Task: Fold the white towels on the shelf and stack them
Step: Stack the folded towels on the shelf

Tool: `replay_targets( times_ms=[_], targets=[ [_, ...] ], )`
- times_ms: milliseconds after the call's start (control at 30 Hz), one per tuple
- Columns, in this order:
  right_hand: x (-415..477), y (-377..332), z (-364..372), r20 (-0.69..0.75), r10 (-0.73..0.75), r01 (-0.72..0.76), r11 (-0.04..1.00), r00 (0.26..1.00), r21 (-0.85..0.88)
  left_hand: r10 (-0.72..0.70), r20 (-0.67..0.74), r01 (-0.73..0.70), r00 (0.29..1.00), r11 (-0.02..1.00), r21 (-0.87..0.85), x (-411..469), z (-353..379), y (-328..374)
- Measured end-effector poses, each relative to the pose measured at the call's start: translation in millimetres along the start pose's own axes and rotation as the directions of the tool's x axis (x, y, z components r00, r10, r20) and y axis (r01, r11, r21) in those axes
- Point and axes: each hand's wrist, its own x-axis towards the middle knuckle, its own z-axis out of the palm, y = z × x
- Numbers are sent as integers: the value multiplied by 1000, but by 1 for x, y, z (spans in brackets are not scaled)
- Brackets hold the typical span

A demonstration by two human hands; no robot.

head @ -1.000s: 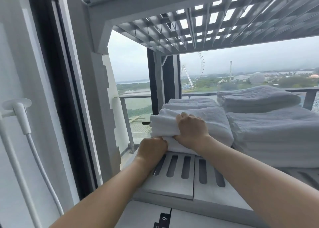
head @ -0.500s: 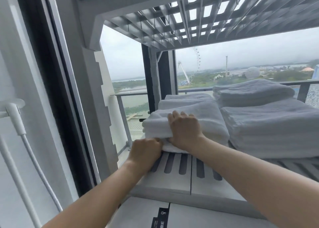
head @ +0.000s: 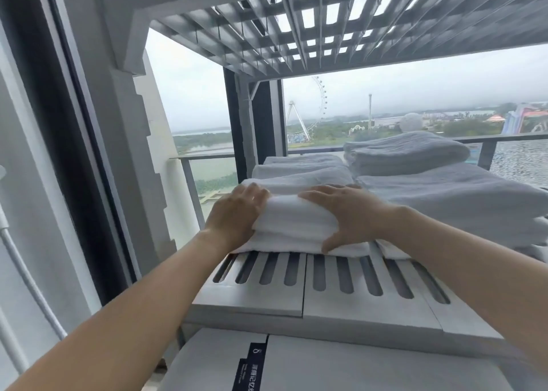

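Observation:
A folded white towel (head: 293, 218) lies at the front left of the slotted grey shelf (head: 341, 284), on top of a small stack. My left hand (head: 234, 215) clasps its left end, fingers spread over the top. Along its right end rests my right hand (head: 341, 215), with the palm flat on the towel and the thumb down by the front edge. More folded white towels (head: 299, 170) sit behind it. A taller pile of folded towels (head: 450, 201) stands to the right, topped by another folded towel (head: 406, 152).
A grated shelf (head: 296, 23) hangs close overhead. The shelf's grey post (head: 127, 153) and a dark window frame (head: 68, 141) stand on the left, with a white hose (head: 26, 275) beside them. A labelled grey panel (head: 326, 361) lies below the shelf's front edge.
Both hands have opened from fists and moved apart to the towel's two ends. The right hand went from the top middle to the right end. The camera has moved closer.

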Motion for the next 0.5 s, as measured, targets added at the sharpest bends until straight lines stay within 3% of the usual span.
replay_targets(
  times_ms=[167,267,400,500],
  targets=[
    [-16,15,4,-37,118,-97,929,992,358,-18,90,39,996,973,-229,6,1,-5],
    [-15,16,2,-54,131,-102,923,990,370,-34,218,83,975,971,-222,8,-2,-7],
    [-11,24,-16,124,163,-201,877,979,436,-16,295,58,956,989,-135,15,-13,-9],
    [5,31,-31,105,195,-221,833,975,508,37,331,57,943,961,-270,24,-31,-13]
  ],
)
